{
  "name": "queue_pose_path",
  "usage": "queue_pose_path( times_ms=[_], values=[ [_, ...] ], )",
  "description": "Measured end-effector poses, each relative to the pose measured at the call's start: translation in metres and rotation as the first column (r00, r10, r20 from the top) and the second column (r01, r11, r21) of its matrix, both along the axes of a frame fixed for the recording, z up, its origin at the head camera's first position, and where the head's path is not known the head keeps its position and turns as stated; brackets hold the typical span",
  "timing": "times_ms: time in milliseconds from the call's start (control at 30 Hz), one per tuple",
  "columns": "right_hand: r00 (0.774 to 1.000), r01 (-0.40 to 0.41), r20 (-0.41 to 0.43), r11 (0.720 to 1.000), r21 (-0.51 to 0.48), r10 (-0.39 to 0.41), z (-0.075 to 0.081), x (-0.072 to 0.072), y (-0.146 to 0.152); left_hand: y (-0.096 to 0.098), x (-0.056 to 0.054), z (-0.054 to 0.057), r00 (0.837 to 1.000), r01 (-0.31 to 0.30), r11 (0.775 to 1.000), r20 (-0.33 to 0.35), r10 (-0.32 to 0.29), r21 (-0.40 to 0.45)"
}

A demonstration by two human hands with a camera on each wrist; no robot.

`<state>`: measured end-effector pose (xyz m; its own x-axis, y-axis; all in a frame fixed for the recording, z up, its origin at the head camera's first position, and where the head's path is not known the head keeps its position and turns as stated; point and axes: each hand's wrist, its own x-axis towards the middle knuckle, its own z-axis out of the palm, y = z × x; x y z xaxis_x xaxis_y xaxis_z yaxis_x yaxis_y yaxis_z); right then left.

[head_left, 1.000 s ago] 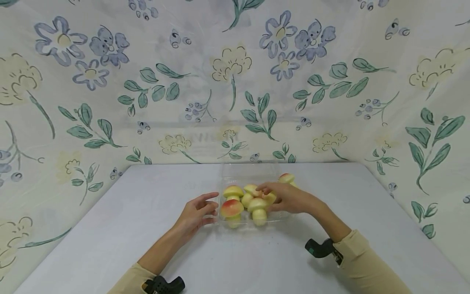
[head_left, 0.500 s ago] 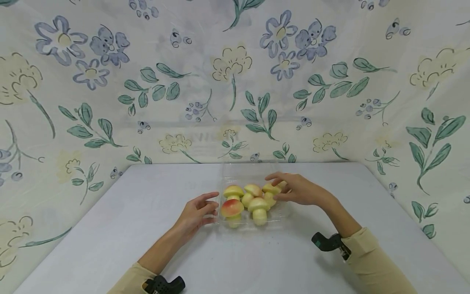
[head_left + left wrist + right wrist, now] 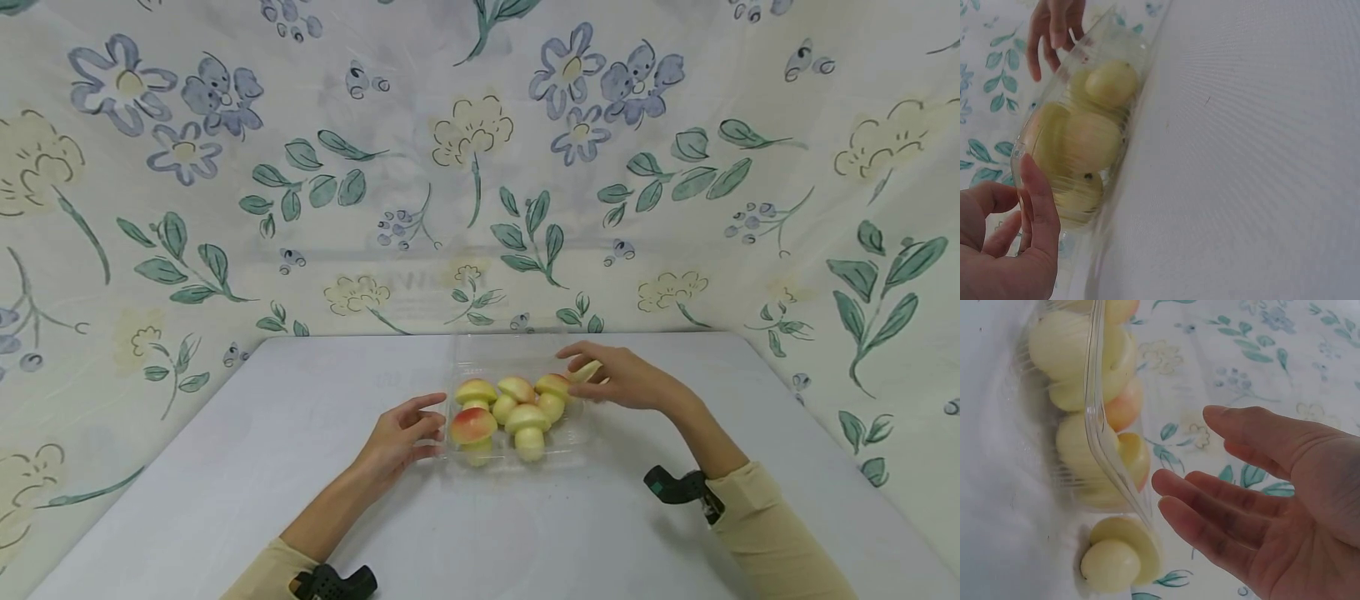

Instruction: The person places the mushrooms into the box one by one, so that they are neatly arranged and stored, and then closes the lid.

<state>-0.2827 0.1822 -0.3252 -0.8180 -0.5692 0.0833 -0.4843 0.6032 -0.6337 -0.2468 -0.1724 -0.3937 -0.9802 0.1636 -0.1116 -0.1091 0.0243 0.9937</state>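
A clear plastic clamshell box (image 3: 573, 440) stands mid-table, holding several yellow toy mushrooms (image 3: 529, 421), some with reddish caps. My left hand (image 3: 401, 437) is at the box's left side, its fingertips right at the wall; in the left wrist view the fingers (image 3: 1038, 203) overlap the rim. Over the box's right edge hovers my right hand (image 3: 622, 379), fingers loosely spread with nothing between them. One more mushroom (image 3: 1110, 565) lies outside the box, just past its right end, below the right hand. In the head view that hand mostly hides it.
The box's transparent lid (image 3: 510, 346) is raised at the back, towards the flowered cloth (image 3: 420, 192) behind the table. A white tabletop (image 3: 480, 533) lies under everything. Dark wrist devices (image 3: 682, 487) sit at both beige sleeves.
My right hand has moved back and to the right, from above the mushrooms to the box's right edge, uncovering a mushroom at the right inside the box. The left hand has stayed in place.
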Motion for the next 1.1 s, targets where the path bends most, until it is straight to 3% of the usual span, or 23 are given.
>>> queue_pose_path(
  times_ms=[367,567,1100],
  values=[
    [0.997,0.082,0.016,0.997,-0.016,-0.081,-0.009,-0.011,0.013,0.0,0.0,0.0,1.0,0.003,1.0,0.0,-0.003,-0.005],
    [0.993,0.12,-0.017,0.993,-0.008,-0.12,-0.017,-0.016,0.02,0.0,0.0,-0.001,1.0,-0.004,1.0,0.004,0.004,-0.003],
    [0.963,0.193,-0.196,0.981,0.024,-0.185,-0.044,-0.029,0.023,-0.001,-0.001,-0.001,1.0,0.002,1.0,-0.003,-0.002,0.005]
  ],
)
